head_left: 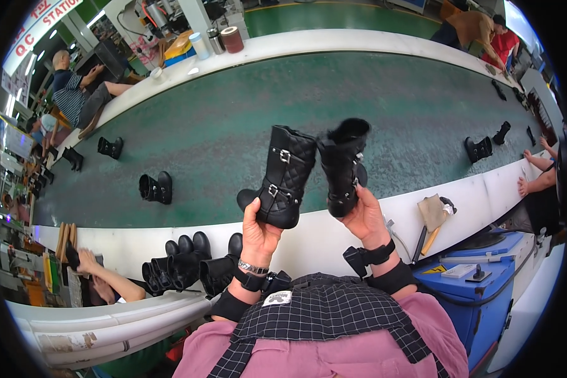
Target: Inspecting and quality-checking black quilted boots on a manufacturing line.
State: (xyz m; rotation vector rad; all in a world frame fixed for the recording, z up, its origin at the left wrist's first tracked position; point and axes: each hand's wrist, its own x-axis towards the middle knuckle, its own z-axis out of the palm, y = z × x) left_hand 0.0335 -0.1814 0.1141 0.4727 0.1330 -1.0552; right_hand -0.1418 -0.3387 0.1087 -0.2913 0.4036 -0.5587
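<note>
Two black quilted boots, each with silver buckle straps, held raised above the near white edge (422, 201) of a long green conveyor surface (233, 120).

Item 1: left boot (282, 179), gripped at the sole and heel by the left hand (258, 236); fingers wrapped closed round the underside, shaft upright and tilted slightly rightward.

Item 2: right boot (343, 167), blurred at the top, gripped low on the shaft and heel by the right hand (364, 217); fingers closed round it. The two shafts stand just beside each other, possibly touching near the top; the blur prevents a firm reading.

Item 3: pairs of similar boots on the belt, one at near left (155, 188), one further left (110, 147), one at right (479, 149).

Item 4: cluster of black boots (192, 261) at the near edge, below the left hand.

Item 5: tan cloth and a wooden-handled tool (433, 220) on the white edge, right of the right hand.

Item 6: blue machine housing (479, 296) at lower right.

Risk notes: both grips sit at the bottom of tall shafts, so a boot may tip out of the fingers and fall onto the cluster below. Buckles of the close-held pair could scuff the quilted surface if the shafts knock together.
</note>
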